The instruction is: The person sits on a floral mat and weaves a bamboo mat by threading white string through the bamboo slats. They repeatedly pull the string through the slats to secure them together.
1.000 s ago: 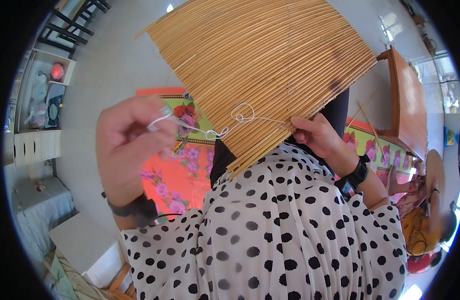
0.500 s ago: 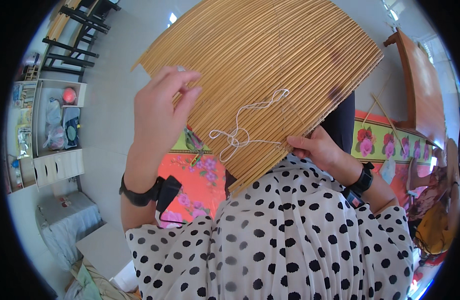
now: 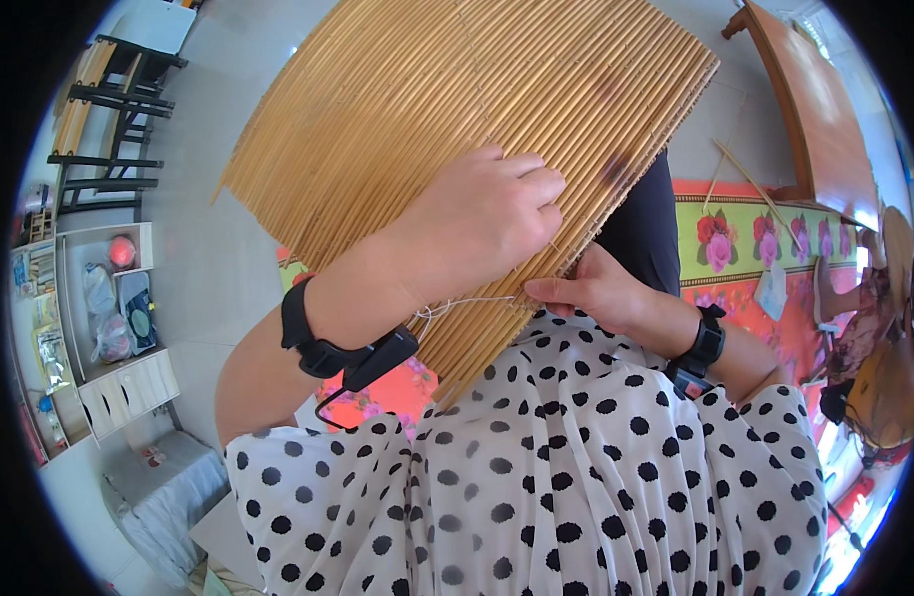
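Note:
A mat of thin bamboo sticks point(image 3: 363, 139) lies slanted over my lap. My left hand point(image 3: 492, 214) is on its surface toward the right edge, with curled fingers; whatever is in them, if anything, is hidden. My right hand point(image 3: 591, 288) grips the lower right edge, thumb on top. A white cord point(image 3: 437, 308) runs loosely across the lower sticks to near my right thumb, partly covered by my left forearm. Loose stick ends stick out at the mat's bottom corner.
A flowered mat point(image 3: 715, 293) is on the floor. A wooden table point(image 3: 815, 109) is at upper right, with loose sticks point(image 3: 760, 189) beside it. Shelves point(image 3: 75, 308) and black-framed stools point(image 3: 114, 99) line the left. Another person point(image 3: 874, 368) is at the right edge.
My left hand has moved right from the upper left, where it was raised with the cord, onto the mat above my right hand. My right hand keeps its grip on the edge.

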### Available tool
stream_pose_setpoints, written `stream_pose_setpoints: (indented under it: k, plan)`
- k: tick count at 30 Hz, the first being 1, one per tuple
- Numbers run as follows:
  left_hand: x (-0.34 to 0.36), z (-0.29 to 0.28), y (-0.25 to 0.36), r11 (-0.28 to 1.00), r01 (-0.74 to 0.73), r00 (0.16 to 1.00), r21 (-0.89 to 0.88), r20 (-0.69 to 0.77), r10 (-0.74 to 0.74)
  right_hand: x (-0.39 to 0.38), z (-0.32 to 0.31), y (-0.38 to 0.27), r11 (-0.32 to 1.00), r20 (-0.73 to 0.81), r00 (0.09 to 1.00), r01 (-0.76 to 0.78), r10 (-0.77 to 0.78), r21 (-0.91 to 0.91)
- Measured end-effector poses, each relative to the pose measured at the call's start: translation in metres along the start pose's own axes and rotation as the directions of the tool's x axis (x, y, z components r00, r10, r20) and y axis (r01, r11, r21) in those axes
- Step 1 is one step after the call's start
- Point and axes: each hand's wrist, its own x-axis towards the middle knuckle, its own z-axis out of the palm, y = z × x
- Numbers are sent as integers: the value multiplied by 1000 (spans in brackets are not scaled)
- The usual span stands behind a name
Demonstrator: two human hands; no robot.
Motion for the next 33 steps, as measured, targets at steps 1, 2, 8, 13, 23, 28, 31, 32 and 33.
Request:
stream_pose_setpoints:
  k: [1,2,8,13,23,28,31,32,33]
  plan:
    - [2,0,1,999,-22,999,30,30,21,0,-1,1,1000,-10,1000,10,-10,3]
    - [5,0,5,997,-38,999,68,36,35,0,-1,3,1000,-20,1000,19,-19,6]
    - [7,1,10,999,3,1000,46,9,-4,-3,0,-3,1000,-12,1000,2,-2,11]
    - [-20,-33,11,939,252,966,-236,7,-257,-1,-2,6,1000,-21,1000,-4,4,31]
    - [-55,-45,46,898,352,921,-265,268,-283,-8,-6,17,972,-48,997,-54,67,230]
    - [-51,-37,47,912,344,917,-222,290,-275,-7,-10,20,965,-44,997,-50,63,256]
    - [-51,-32,44,929,291,937,-228,266,-228,-9,-9,20,952,-39,997,-47,61,302]
    - [-51,-33,44,933,280,940,-227,261,-219,-10,-8,21,947,-38,998,-44,59,318]
    - [-49,-33,46,936,270,944,-227,256,-211,-10,-8,21,942,-36,998,-42,58,333]
